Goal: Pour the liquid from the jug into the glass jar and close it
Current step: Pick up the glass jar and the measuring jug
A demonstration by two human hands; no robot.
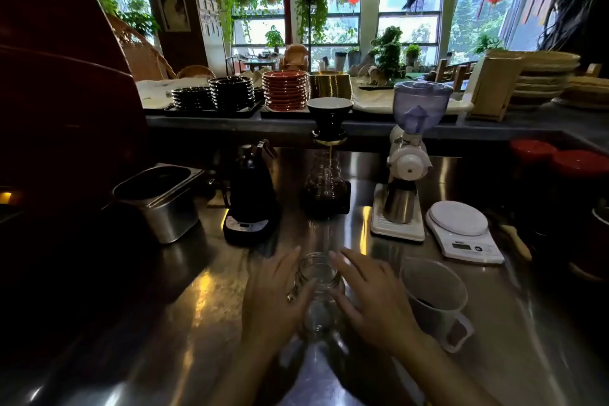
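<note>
You have hardly begun. The jar [321, 287] stands upright on the steel counter [184, 323] right in front of you, its mouth open and, as far as the glass lets you see, nothing inside it. No lid shows on it, and you cannot tell from here where the lid is; the wire clasp at its rim, under your left hand, may belong to it.

Your left hand [275, 293] lies flat against the jar's left side, fingers stretched out and loosely spread, not curled round it. Your right hand [375, 298] mirrors it on the right side, fingers likewise open and extended, touching or nearly touching the glass. Neither hand grips anything; you seem to be steadying or placing the jar.

The jug [435, 298] sits just to the right of your right hand, upright on the counter, handle toward you, with dark liquid low in the bottom. It is untouched.

So the pour is not yet done and the closing is not yet done. What remains: take the jug, tip its liquid into the jar, then find the lid and shut it.
</note>
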